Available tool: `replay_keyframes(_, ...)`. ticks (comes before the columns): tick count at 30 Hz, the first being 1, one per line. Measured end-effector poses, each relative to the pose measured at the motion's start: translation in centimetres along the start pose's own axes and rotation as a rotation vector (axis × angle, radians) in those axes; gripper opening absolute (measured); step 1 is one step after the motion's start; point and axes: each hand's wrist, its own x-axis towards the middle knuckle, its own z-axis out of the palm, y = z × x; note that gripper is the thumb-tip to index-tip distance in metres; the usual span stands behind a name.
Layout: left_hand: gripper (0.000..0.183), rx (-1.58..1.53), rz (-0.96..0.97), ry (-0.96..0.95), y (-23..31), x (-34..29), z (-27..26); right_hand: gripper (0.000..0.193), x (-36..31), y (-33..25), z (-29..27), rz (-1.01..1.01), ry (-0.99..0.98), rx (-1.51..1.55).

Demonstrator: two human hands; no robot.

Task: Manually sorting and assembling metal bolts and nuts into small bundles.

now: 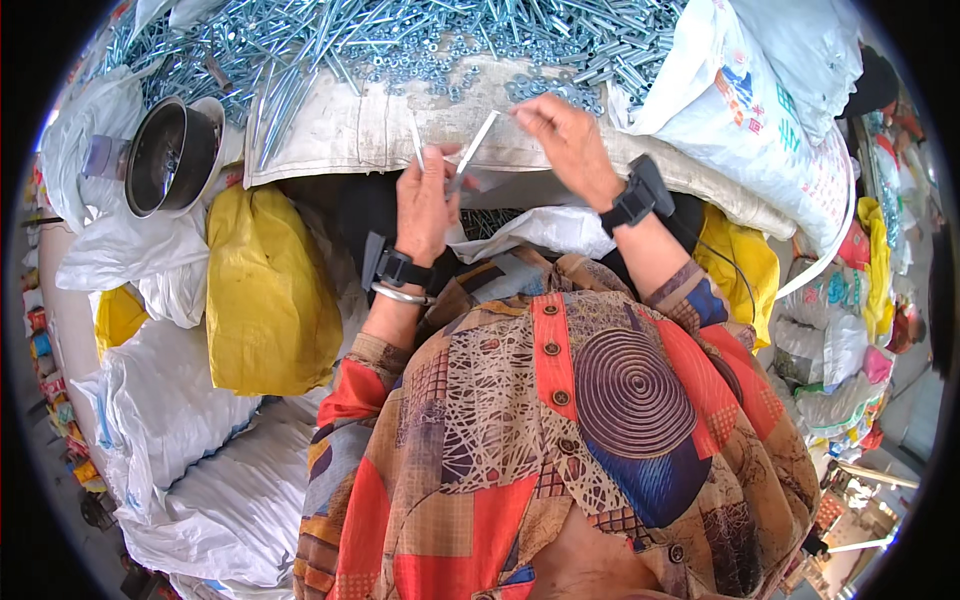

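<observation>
My left hand (428, 205) is closed around long, thin, shiny bolts that stick up from its fingers. One bolt (478, 142) slants up to the right; another bolt (416, 134) rises nearly straight from the fingertips. Beside the slanted bolt's upper end is my right hand (568, 140), thumb and forefinger pinched together. Whatever is in that pinch is too small to make out. Ahead of both hands, a pile of long bolts (330, 35) covers the far part of a pale cloth-covered surface (360, 130), with loose nuts and washers (440, 70) along its near side.
A dark round pan (160, 160) stands at the left above white plastic sacks (180, 400). A yellow sack (265, 300) hangs left of my left forearm. A large printed white sack (750, 120) leans at the right edge of the pile, and more yellow sacking (740, 265) lies below it.
</observation>
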Motion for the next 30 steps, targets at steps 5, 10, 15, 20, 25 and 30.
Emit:
replay_keyframes(5, 0.027, 0.095, 0.192, 0.008, 1.0, 1.6, -3.5, 0.013, 2.6, 3.2, -1.9, -0.362, 0.073, -0.558)
replay_keyframes(10, 0.027, 0.185, 0.228, 0.057, 0.4, 2.2, -5.6, 0.01, 2.7, 4.3, -1.1, -0.324, -0.002, -0.658)
replay_keyframes(15, 0.022, 0.231, 0.237, 0.038, -0.6, 2.3, -5.9, 0.011, 4.2, 4.6, -1.0, -0.227, -0.045, -0.495)
replay_keyframes(20, 0.021, -0.033, 0.183, 0.003, -0.7, 3.0, -6.1, 0.015, 7.0, 2.0, 1.5, -0.156, -0.121, -0.134)
replay_keyframes(25, 0.02, -0.072, 0.161, 0.001, -0.5, 3.2, -5.7, 0.022, 8.8, 2.9, 5.2, -0.028, -0.155, -0.047)
replay_keyframes(30, 0.02, -0.059, 0.166, -0.01, -0.5, 3.1, -5.8, 0.019, 8.5, 4.1, 5.8, -0.183, -0.092, -0.207)
